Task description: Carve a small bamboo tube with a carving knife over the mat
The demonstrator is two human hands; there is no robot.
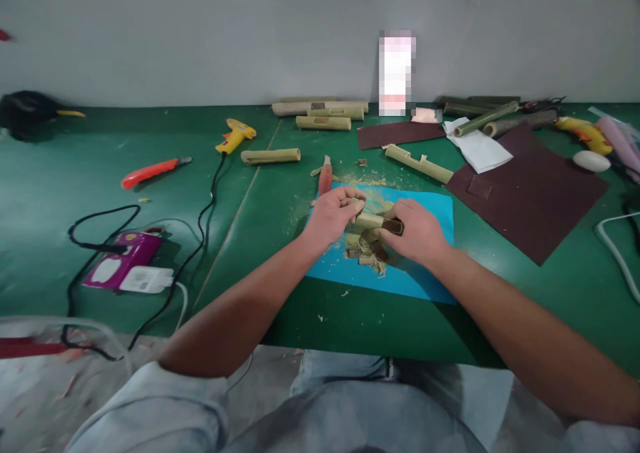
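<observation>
Above a blue sheet (325, 266), my right hand (417, 226) is closed round a short piece of bamboo (370, 221). A dark brown part shows at the bamboo's right end; I cannot tell whether it is its hollow or sandpaper. My left hand (336, 214) is at the bamboo's left end, its fingertips pinched together. Something small and dark seems to be between them, too small to name. Below the hands lies a heap of bamboo shavings and offcuts (367, 253). Just beyond my left hand, a red-handled cutting tool (325, 175) lies on the green table.
Cut bamboo tubes (271, 156) lie about, including a notched one (419, 164). Brown sandpaper sheets (535, 200) cover the right side. Leftward are a yellow glue gun (236, 136), an orange utility knife (153, 172) and a purple power strip (123, 260) with trailing cords.
</observation>
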